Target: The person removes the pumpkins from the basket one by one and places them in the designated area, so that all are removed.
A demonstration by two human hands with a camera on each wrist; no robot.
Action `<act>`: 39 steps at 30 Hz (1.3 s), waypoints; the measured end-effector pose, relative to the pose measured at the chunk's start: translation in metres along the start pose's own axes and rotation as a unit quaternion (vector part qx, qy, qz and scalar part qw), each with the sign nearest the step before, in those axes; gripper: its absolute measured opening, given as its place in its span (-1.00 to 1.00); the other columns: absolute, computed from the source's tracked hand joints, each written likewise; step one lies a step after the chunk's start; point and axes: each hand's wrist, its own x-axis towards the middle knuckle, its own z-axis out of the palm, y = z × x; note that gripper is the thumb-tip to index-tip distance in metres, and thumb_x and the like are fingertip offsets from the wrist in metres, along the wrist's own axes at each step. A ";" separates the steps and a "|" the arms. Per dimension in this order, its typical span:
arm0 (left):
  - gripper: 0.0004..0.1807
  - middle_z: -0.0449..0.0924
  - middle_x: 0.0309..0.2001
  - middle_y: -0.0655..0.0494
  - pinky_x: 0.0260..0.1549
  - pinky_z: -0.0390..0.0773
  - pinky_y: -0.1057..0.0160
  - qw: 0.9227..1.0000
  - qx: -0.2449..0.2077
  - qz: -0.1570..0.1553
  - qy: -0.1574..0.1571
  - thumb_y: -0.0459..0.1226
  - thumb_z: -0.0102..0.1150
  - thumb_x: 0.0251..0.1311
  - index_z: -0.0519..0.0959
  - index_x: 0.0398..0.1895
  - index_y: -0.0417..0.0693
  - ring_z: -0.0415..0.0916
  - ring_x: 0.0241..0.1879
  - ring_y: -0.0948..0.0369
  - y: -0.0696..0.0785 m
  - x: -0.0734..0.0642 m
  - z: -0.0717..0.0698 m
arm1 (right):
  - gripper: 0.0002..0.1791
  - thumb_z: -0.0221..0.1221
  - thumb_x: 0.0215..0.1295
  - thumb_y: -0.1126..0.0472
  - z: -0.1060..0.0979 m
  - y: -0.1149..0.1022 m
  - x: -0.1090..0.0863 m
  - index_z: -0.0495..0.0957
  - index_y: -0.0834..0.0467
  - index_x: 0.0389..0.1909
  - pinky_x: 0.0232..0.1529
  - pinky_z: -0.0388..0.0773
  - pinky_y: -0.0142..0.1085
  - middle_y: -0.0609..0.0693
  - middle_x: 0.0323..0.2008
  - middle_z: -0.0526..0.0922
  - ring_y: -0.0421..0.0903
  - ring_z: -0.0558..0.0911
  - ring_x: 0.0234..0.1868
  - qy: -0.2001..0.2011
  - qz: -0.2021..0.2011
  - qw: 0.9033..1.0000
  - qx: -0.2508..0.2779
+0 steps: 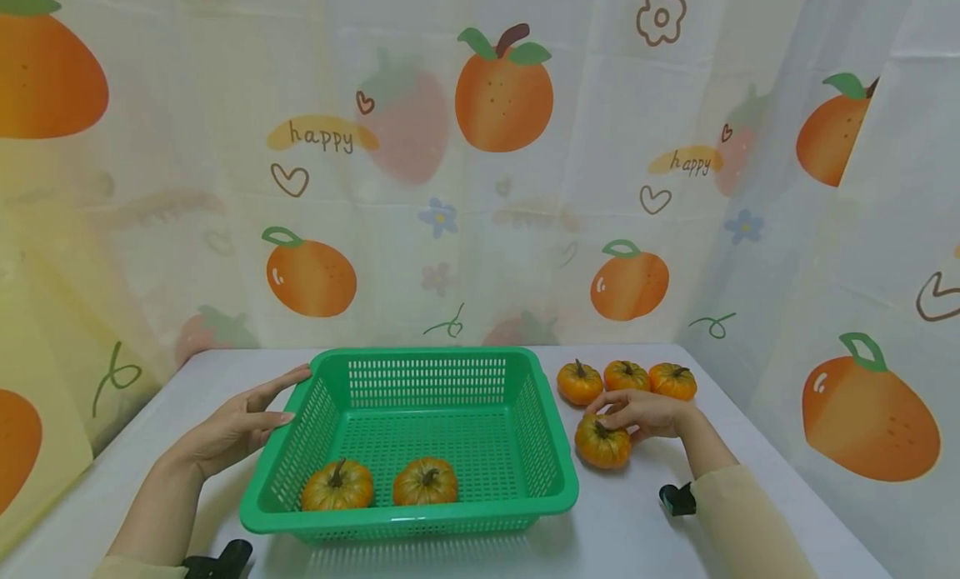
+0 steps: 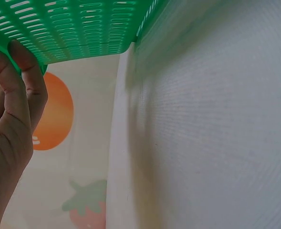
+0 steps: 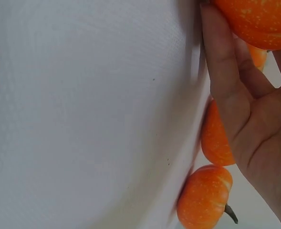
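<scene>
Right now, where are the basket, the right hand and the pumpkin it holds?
Basket [image 1: 427, 436]: head view, bare inside floor.
Right hand [image 1: 649, 413]: head view, back of hand.
Held pumpkin [image 1: 602, 451]: head view, front side.

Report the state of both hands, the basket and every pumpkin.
Left hand: holding the green basket by its left rim.
Right hand: gripping the loose front pumpkin.
Green basket: upright, two pumpkins inside.
Left basket pumpkin: inside, stem up.
Right basket pumpkin: inside, stem up.
Loose front pumpkin: in right hand.
Three back pumpkins: on table, in a row.
</scene>
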 end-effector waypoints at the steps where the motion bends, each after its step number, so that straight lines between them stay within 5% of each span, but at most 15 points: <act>1: -0.26 0.12 0.37 0.69 0.11 0.58 0.37 1.000 0.000 0.000 0.000 -0.38 -0.08 0.43 -0.08 0.60 0.01 0.58 0.10 0.42 0.000 0.000 0.000 | -0.59 0.20 0.33 0.04 0.000 0.000 0.000 0.52 0.10 0.13 -0.01 0.62 -0.17 0.10 0.20 0.49 -0.01 0.49 0.08 0.001 0.000 1.000 0.000; 29: -0.24 0.08 0.38 0.63 0.12 0.57 0.37 1.000 -0.003 -0.007 0.003 -0.38 -0.07 0.43 -0.11 0.60 -0.01 0.57 0.11 0.42 -0.003 0.001 0.002 | -0.53 0.17 0.34 0.05 -0.001 -0.003 -0.005 0.48 0.11 0.23 0.01 0.55 -0.21 0.10 0.27 0.46 -0.04 0.46 0.12 -0.009 -0.001 1.000 -0.003; 39: -0.24 0.00 0.44 0.55 0.12 0.55 0.39 1.000 0.009 -0.011 0.012 -0.37 -0.05 0.43 -0.10 0.60 0.00 0.56 0.13 0.43 -0.002 0.001 0.000 | -0.47 0.17 0.33 0.03 -0.009 -0.009 -0.007 0.46 0.15 0.27 -0.01 0.55 -0.20 0.08 0.23 0.51 -0.07 0.52 0.08 -0.010 -0.032 0.999 -0.019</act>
